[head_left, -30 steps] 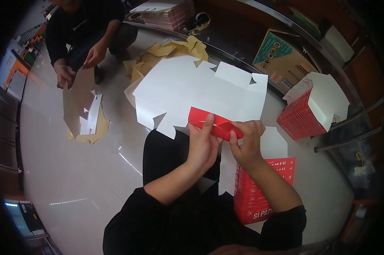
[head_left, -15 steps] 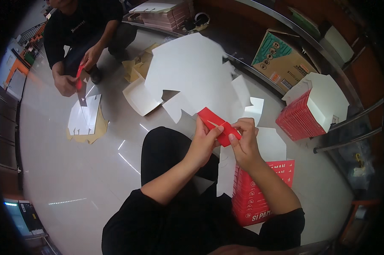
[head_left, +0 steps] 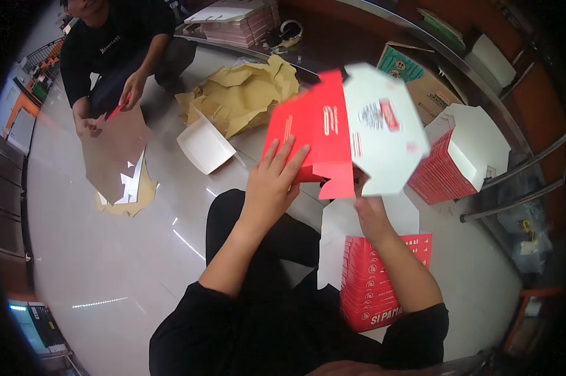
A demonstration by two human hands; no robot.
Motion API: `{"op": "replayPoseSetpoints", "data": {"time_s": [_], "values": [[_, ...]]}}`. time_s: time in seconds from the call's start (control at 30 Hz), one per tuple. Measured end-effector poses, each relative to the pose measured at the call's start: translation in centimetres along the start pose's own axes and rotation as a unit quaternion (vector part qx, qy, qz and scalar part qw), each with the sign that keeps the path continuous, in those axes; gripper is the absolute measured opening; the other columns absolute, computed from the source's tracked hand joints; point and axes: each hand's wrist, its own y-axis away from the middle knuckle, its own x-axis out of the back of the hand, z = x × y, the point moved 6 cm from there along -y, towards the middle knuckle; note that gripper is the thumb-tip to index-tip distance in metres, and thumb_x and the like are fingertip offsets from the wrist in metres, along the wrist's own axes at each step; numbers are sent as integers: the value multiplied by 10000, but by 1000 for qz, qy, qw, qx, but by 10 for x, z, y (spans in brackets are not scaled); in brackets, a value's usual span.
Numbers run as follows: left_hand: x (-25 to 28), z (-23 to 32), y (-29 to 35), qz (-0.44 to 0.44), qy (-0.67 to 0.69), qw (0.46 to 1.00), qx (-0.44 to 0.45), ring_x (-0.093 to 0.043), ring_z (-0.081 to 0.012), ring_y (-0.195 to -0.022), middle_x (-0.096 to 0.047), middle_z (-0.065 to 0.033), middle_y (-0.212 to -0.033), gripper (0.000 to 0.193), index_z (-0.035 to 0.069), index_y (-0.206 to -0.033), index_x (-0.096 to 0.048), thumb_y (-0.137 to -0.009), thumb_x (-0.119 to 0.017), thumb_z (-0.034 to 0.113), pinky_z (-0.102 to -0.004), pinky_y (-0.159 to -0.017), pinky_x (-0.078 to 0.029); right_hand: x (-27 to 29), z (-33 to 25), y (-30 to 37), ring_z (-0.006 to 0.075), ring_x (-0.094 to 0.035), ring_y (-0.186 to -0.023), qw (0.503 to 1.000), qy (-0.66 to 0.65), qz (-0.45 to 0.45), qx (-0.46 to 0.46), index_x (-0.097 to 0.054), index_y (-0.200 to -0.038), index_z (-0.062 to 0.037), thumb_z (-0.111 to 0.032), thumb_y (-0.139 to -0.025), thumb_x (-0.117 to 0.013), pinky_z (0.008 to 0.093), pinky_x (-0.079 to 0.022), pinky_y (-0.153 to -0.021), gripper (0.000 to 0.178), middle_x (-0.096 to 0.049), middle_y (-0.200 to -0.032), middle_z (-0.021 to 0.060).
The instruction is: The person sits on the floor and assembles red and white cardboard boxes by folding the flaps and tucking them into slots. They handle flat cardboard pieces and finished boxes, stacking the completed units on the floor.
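A partly folded red-and-white cardboard food box (head_left: 308, 128) is held up in front of me, its white panel slightly smeared by motion. My left hand (head_left: 273, 182) is on its red side, fingers spread over the panel and thumb at the lower edge. My right hand (head_left: 370, 210) grips the box from below, at the notched edge where red meets white; its fingertips are hidden behind the card. Under my right forearm stands a stack of nested red boxes (head_left: 383, 288) with a white inside flap showing.
Another red box stack (head_left: 442, 166) stands at right beside a metal rail (head_left: 514, 200). Crumpled brown paper (head_left: 248, 91) and a small white tray (head_left: 206, 147) lie ahead. A crouching co-worker (head_left: 123, 59) holds a cardboard sheet (head_left: 117, 150). A brown carton (head_left: 433, 94) sits behind.
The box has turned from its white inside to its printed outside and swung up to the right. My hands have moved apart, away from the red corner. The co-worker has lifted a sheet.
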Motion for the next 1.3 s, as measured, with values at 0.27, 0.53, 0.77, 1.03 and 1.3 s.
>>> {"op": "replayPoseSetpoints", "data": {"time_s": [0.27,0.53,0.77,1.03,1.3], "values": [[6,9,17,42,90,993,56,-580,-248,-929,-559,-100,-1092,684,92,-1168,-448,-545,-725,145,-313,-724,-486,1,-19,-6,133,-481,-729,966,226,129,4,-528,-931,-6,-129,-785,-619,283,-414,-667,212,-531,-806,47],[18,27,16,130,122,981,78,-631,-220,-767,-623,-95,-927,677,90,-1147,-494,-521,-742,160,-285,-668,-504,-10,-38,10,129,-512,-637,928,326,140,114,-516,-721,-42,-102,-706,-710,266,-412,-579,204,-540,-724,43],[15,31,16,146,128,979,56,-624,-229,-815,-605,-114,-990,698,87,-1168,-471,-525,-735,149,-287,-690,-503,-21,-24,7,127,-529,-682,982,96,146,79,-509,-936,-36,-85,-756,-665,254,-424,-607,243,-547,-773,42],[16,34,13,127,167,972,105,-606,-245,-865,-589,-109,-1028,686,73,-1165,-460,-540,-728,164,-298,-693,-498,-27,-21,4,126,-512,-873,979,166,115,15,-468,-1082,-25,-149,-764,-667,265,-425,-739,396,-531,-973,55],[17,-22,11,189,292,911,221,-562,-208,-944,-548,-121,-1070,655,45,-1193,-423,-621,-725,154,-289,-820,-442,1,-25,2,213,-474,-931,966,187,159,82,-431,-1050,-19,-57,-694,-656,316,-392,-818,423,-461,-998,101]]}}
